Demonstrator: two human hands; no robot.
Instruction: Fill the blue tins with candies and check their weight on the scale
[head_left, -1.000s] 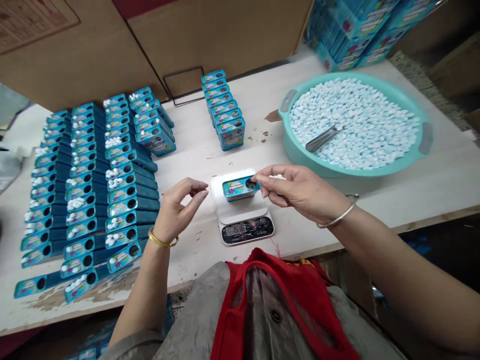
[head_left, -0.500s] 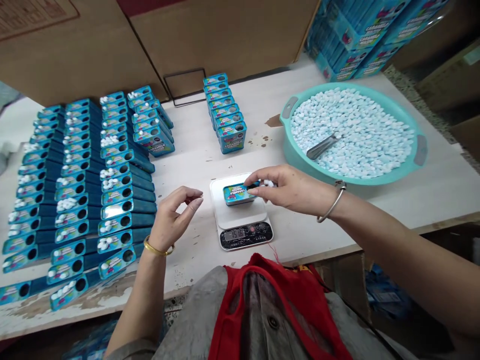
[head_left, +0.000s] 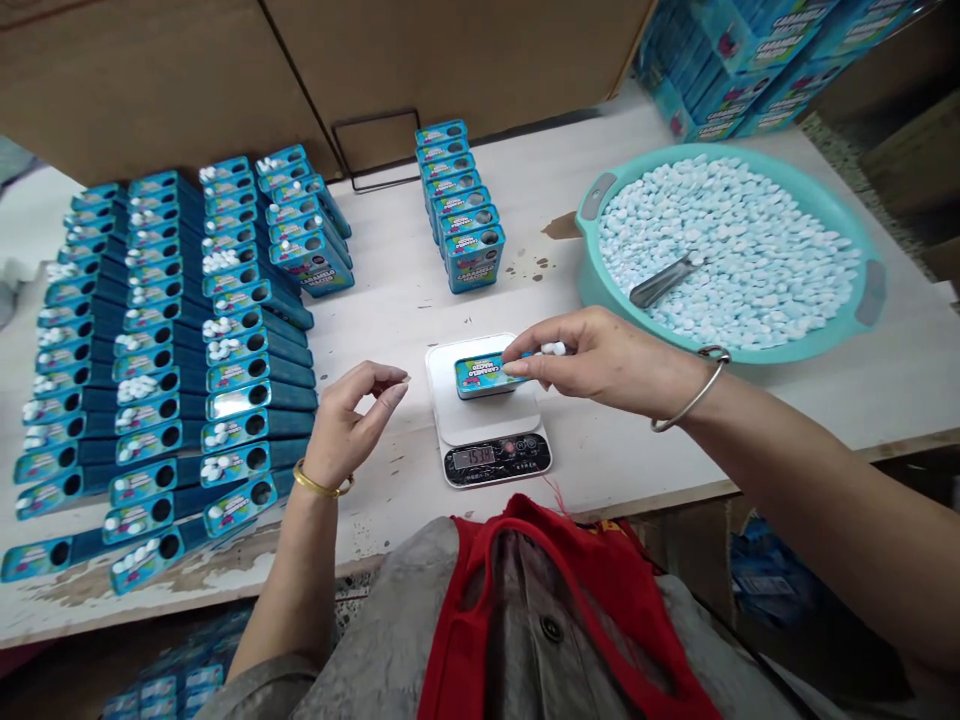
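Note:
A blue candy tin (head_left: 480,374) lies on the platform of a white kitchen scale (head_left: 487,428), its printed "Caramelo Macizo" side facing up. My right hand (head_left: 592,355) reaches over the tin's right end, thumb and fingertips pinched at its edge. Several small white candies (head_left: 553,348) are held in the curled fingers of that hand; the tin's opening is hidden beneath it. Left of the scale, my left hand (head_left: 358,410) hovers with thumb and index finger curled together at the tips, and no candy shows between them. The scale's display is lit.
A teal basin (head_left: 592,245) of white candies with a metal scoop (head_left: 664,282) stands at right. Rows of blue tins (head_left: 236,430), many topped with candies, fill the left. Another row of tins (head_left: 474,262) stands at centre back, before cardboard boxes (head_left: 465,60). Wrapped packs (head_left: 750,60) are stacked back right.
The view has shifted slightly. My right hand stays at the tin's end with candies in it, and the digits on the scale's display differ. My left hand keeps nearly the same pose.

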